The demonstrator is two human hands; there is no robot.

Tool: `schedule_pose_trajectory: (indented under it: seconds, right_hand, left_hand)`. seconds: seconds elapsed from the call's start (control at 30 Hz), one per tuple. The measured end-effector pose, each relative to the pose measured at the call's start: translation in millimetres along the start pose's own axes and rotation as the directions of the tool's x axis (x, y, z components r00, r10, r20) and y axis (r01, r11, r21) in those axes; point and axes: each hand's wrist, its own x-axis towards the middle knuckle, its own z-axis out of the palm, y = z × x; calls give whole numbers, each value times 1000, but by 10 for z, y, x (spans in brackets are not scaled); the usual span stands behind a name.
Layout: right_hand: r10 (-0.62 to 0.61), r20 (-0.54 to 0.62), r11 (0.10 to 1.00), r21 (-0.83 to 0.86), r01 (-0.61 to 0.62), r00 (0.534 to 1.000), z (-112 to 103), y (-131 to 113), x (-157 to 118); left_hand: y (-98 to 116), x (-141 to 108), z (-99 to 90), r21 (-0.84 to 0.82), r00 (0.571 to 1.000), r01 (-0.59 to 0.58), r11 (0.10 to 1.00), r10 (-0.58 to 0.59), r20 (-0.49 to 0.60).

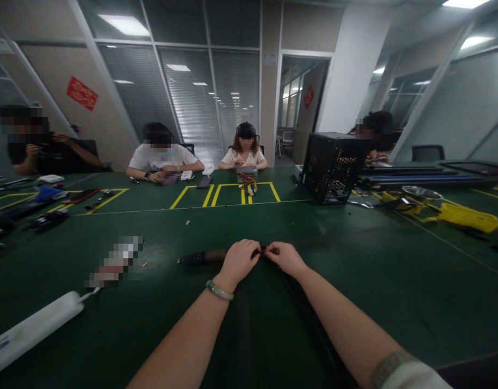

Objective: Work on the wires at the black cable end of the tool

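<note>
Near the middle of the green table, a dark cylindrical tool [204,256] lies with its narrow tip pointing left. My left hand [241,259] is wrapped round the tool's right end, with a jade bangle on the wrist. Just to the right, the fingertips of my right hand [284,256] are pinched together at the same end, almost touching the left fingers. What the right fingertips hold is too small and dark to make out. A black cable [309,313] runs from there beneath my right forearm toward me.
A white bar-shaped object [33,332] lies at the lower left, beside a pixelated item [117,262]. Across the table stand a black computer case [333,167] and a grey box with wires [247,174]. Yellow parts [467,216] lie right. Several people sit opposite.
</note>
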Motion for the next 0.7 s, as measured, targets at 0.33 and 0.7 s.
schedule_pose_trajectory:
  seconds: [0.33, 0.7]
  right_hand:
    - [-7, 27, 1000, -12, 7, 1000, 27, 85, 97]
    - [-26, 56, 1000, -12, 26, 998, -23, 54, 109]
  left_hand:
    - [-27, 4, 16, 23, 997, -19, 1000, 21, -81]
    - [5, -39, 60, 26, 993, -15, 1000, 18, -115]
